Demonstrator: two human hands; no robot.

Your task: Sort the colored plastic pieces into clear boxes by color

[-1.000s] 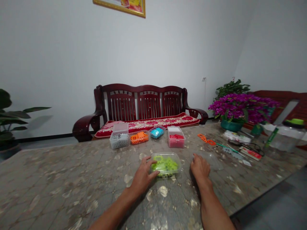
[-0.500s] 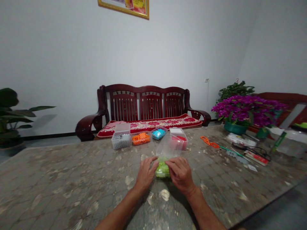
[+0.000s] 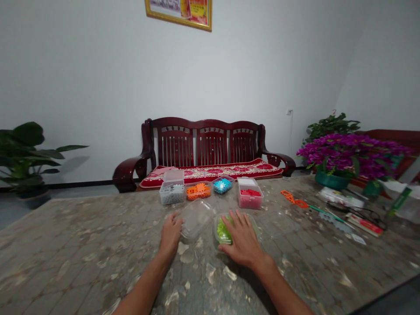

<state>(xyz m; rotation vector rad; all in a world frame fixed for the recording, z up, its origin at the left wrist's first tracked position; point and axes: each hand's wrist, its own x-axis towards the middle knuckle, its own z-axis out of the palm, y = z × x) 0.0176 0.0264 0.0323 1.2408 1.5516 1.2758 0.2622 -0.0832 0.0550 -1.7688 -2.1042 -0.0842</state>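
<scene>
My left hand [image 3: 171, 232] grips the edge of a clear plastic lid [image 3: 197, 218], which is tilted just left of the green pieces' container. Spread over a clear plastic container [image 3: 217, 238] is my right hand [image 3: 242, 238], its fingers apart and resting on the top or rim. Bright green plastic pieces [image 3: 223, 231] fill that container; my right hand hides part of them. A second clear sheet or lid [image 3: 278, 224] lies flat on the table to the right of my right hand.
Along the far table edge stand boxes of grey pieces [image 3: 172, 194], orange pieces [image 3: 198, 191], blue pieces [image 3: 222, 185] and red pieces [image 3: 250, 199]. Joined orange pieces [image 3: 293, 199], a green stick [image 3: 316, 208] and purple flowers [image 3: 351, 151] in a pot are on the right. Behind is a wooden bench [image 3: 210, 135].
My left hand has moved left with the clear lid, away from the container. My right hand has gone from a pinch at the container to lying spread over it. The view has shifted slightly.
</scene>
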